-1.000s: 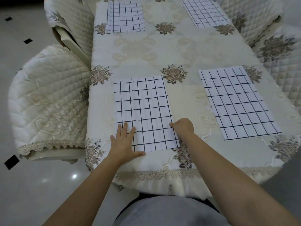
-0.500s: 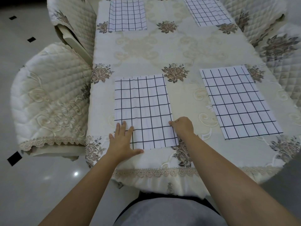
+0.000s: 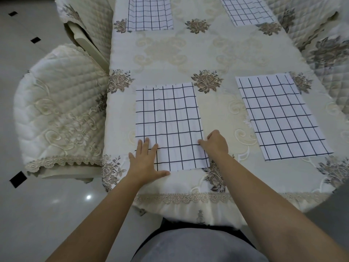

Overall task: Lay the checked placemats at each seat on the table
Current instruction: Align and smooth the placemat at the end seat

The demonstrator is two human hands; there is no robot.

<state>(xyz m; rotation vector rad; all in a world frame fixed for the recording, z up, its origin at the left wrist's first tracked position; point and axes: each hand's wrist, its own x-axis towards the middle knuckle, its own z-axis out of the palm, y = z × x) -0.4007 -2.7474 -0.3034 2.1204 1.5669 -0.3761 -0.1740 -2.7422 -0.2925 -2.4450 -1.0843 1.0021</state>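
the person stood at the end of the table point(image 3: 207, 53), which had a cream cloth with brown flowers on it. both bare arms reached out over the near edge.

the left hand point(image 3: 146, 163) lay flat and open, palm down, with its fingers point(image 3: 145, 146) spread a little and the thumb stuck out to the side. the near left placemat point(image 3: 170, 127) lay right under those fingers, at its near left corner. the mat ran away from the fingertips, up the table.

the right hand point(image 3: 215, 143) was curled up with the fingers tucked close. it sat at the right edge of that same mat, low down. its fingertips touched the mat's edge, but i could not tell if they pinched it or just pressed on it. the mat lay to the left of that hand.

the near right placemat point(image 3: 281, 118) lay flat well off to the right of the right hand. the far left placemat point(image 3: 149, 14) and the far right placemat point(image 3: 245, 10) lay far past both hands.

a padded chair point(image 3: 58, 110) stood to the left of the left hand.
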